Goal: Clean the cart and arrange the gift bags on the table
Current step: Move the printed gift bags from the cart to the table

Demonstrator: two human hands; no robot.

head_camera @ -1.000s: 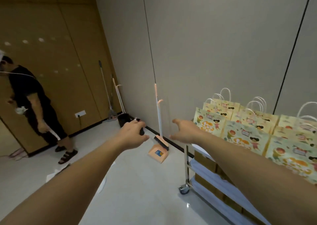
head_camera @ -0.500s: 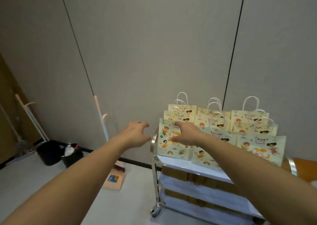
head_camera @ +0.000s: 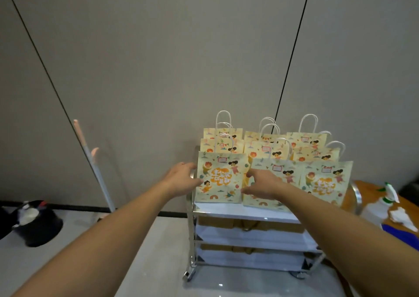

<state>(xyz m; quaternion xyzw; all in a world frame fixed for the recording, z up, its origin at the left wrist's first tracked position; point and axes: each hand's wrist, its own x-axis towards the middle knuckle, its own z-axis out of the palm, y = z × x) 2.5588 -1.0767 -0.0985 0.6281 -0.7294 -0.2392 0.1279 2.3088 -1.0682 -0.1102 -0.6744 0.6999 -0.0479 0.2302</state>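
Left hand (head_camera: 181, 176): fingers spread and loosely curved, thumb and fingertips at the left edge of the front-left gift bag (head_camera: 219, 177); holds nothing firmly that can be seen.

Right hand (head_camera: 263, 183): fingers spread, reaching at the gap between the front-left gift bag and the front-middle gift bag (head_camera: 271, 184), overlapping the latter's face; whether it touches either bag cannot be told.

Gift bags: nine or so, cream with cartoon children and white cord handles, upright in three rows on the top shelf of the cart (head_camera: 244, 211). Front-right gift bag (head_camera: 324, 183) leans slightly.

Cart: steel frame, white shelves, casters; brown packages on the lower shelves.

Right of cart: wooden table (head_camera: 360, 191) bearing a spray bottle (head_camera: 376, 208) and crumpled cloth (head_camera: 401, 216).

Left of cart: broom handle (head_camera: 95, 167) against the wall; farther left, a black bin (head_camera: 38, 226) on the floor.
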